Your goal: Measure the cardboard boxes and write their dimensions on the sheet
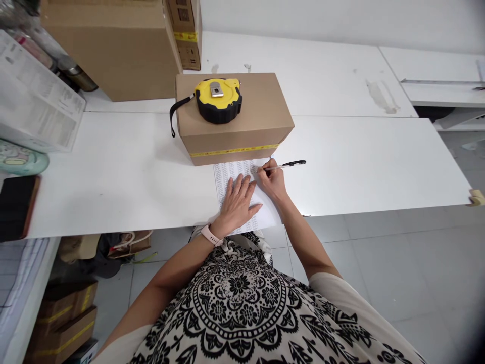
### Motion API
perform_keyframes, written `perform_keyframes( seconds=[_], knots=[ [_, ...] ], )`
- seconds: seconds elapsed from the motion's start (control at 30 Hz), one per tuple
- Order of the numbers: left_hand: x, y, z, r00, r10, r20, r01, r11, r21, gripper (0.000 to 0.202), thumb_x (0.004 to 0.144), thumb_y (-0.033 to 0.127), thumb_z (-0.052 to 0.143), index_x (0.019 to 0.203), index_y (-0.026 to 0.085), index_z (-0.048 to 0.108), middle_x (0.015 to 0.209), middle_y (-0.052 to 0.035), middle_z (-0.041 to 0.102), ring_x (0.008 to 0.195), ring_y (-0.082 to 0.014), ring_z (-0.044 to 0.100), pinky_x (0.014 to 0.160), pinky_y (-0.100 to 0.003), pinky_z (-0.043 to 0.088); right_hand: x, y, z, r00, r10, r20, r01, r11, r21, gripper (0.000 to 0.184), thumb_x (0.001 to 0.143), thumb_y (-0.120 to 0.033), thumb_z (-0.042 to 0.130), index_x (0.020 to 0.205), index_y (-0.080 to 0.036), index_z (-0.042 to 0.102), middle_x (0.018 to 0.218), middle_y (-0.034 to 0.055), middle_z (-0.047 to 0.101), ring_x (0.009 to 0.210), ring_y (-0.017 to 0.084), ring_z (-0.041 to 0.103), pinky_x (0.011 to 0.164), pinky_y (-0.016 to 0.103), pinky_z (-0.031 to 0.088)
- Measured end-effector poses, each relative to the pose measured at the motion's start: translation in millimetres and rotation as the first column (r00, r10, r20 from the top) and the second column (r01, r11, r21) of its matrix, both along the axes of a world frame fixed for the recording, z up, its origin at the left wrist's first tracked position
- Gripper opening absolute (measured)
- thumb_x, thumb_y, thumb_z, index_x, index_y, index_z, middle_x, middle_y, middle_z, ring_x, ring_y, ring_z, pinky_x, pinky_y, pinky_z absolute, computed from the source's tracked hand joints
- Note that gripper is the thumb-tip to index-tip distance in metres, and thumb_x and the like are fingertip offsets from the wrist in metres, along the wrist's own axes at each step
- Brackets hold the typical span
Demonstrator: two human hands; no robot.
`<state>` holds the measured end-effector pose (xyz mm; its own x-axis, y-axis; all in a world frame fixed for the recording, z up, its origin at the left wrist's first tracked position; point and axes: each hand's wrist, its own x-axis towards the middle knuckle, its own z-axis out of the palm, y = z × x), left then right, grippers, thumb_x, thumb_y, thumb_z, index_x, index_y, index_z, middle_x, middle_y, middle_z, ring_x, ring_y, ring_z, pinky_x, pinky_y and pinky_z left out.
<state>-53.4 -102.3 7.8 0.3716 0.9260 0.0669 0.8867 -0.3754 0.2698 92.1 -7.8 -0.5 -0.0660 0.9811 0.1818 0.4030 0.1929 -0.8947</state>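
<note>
A printed sheet of paper (227,174) lies on the white table (359,167) at its near edge. My left hand (237,202) rests flat on the sheet, fingers spread, holding it down. My right hand (272,181) grips a black pen (288,164), its tip touching the top right of the sheet. Just behind the sheet stands a small cardboard box (261,114) sealed with yellow tape. A yellow and black tape measure (219,99) sits on top of the box, its black strap hanging off the left side.
A large cardboard box (109,45) and a narrower one (187,30) stand at the back left. Printed papers (38,96), a round pale green object (20,159) and a dark flat object (17,205) lie at the left. More boxes (64,318) sit on the floor.
</note>
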Motion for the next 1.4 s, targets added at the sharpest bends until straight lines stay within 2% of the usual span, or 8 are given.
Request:
perform_keyframes(
  seconds=[0.17,1.4],
  knots=[
    [-0.1,0.0,-0.5,1.0,-0.002,0.008,0.002,1.0,0.0,0.069,0.1,0.054,0.042,0.15,0.006,0.04,0.163,-0.0199,0.035,0.154,-0.0387,0.02,0.126,-0.059,0.009,0.1,0.2,-0.9,1.0,0.016,0.003,-0.016,1.0,0.025,0.017,0.085,-0.027,0.057,0.073,-0.023,0.045,0.058,-0.0075,0.045,0.051,0.01,0.041,0.052,0.026,0.033],
    [-0.4,0.0,-2.4,1.0,-0.003,0.003,0.003,1.0,0.005,0.069,0.1,0.054,0.042,0.151,0.008,0.04,0.163,-0.0195,0.034,0.154,-0.0381,0.02,0.126,-0.057,0.007,0.1,-0.4,2.3,0.999,-0.035,-0.007,0.035,0.999,-0.027,0.016,0.08,-0.027,0.058,0.072,-0.024,0.044,0.054,-0.0077,0.046,0.052,0.011,0.041,0.054,0.027,0.035]
  ],
)
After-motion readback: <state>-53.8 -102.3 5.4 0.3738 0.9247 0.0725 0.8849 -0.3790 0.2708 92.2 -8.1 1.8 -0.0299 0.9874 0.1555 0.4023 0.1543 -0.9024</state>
